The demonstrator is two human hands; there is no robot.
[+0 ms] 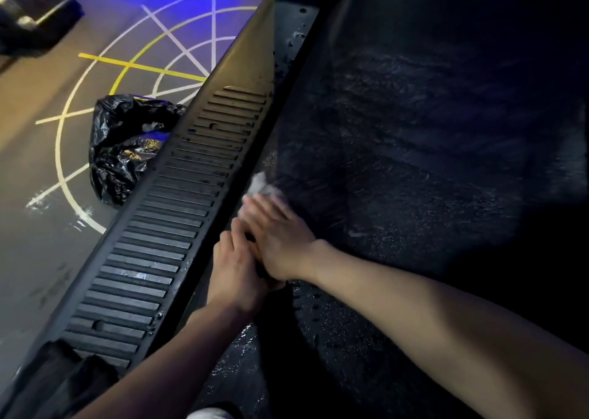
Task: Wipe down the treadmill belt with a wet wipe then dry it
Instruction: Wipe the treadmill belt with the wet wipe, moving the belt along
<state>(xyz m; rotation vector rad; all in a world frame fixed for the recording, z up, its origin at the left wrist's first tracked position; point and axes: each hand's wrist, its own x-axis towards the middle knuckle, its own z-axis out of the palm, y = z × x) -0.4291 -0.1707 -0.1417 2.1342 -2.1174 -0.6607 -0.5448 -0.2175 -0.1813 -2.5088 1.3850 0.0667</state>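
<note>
The dark treadmill belt (pixel 414 151) fills the right side and glistens with wet streaks. My right hand (pixel 280 237) presses a crumpled white wipe (pixel 263 184) flat against the belt's left edge; the hand is blurred. My left hand (pixel 237 269) rests just behind it at the gap between belt and side rail, fingers curled around something dark that I cannot identify. A small white scrap (pixel 357 234) lies on the belt to the right of my right wrist.
The ribbed black side rail (pixel 165 227) runs diagonally along the belt's left. A crumpled black bin bag (pixel 124 144) with a white wipe inside sits on the gym floor beside it. White and yellow lines (pixel 134 64) mark the floor. Dark equipment (pixel 32 13) stands at the top left.
</note>
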